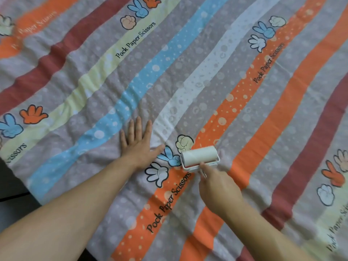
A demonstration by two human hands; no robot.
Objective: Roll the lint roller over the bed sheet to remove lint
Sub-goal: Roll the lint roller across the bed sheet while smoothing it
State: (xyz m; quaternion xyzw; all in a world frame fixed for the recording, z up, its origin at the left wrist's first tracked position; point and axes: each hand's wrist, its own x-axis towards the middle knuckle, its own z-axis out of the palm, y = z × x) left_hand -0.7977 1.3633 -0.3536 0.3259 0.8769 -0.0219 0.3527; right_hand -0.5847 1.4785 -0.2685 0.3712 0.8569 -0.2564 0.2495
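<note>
1. Where the orange dotted stripe (235, 102) meets a cluster of printed cartoon hands, the lint roller (199, 157) is set on the bed sheet (188, 72). Its white drum lies across the stripe and touches the cloth.
2. The roller's handle is enclosed by the right-hand grip (218, 187), whose fingers are curled round it. One finger is stretched forward to the white frame just behind the drum.
3. The left-hand grip (138, 142) is held fully open with nothing in it. It is pressed flat on the sheet with fingers straight, near the roller on its left.
4. Between the two hands, a blue scissors print (170, 157) and a white open-hand print (157, 173) are seen. A cream fist print (184, 143) lies just beyond the drum. All three are printed flat on the cloth.
5. Raised creases (98, 85) are seen beyond and to the left of the left hand, running across the yellow and blue stripes.
6. The sheet's edge (33, 193) is reached at the lower left, where a dark area (13, 185) beside the bed is shown.
7. Ahead of the roller and to its right, smoother sheet is spread wide, as far as the top and right borders of the view.
</note>
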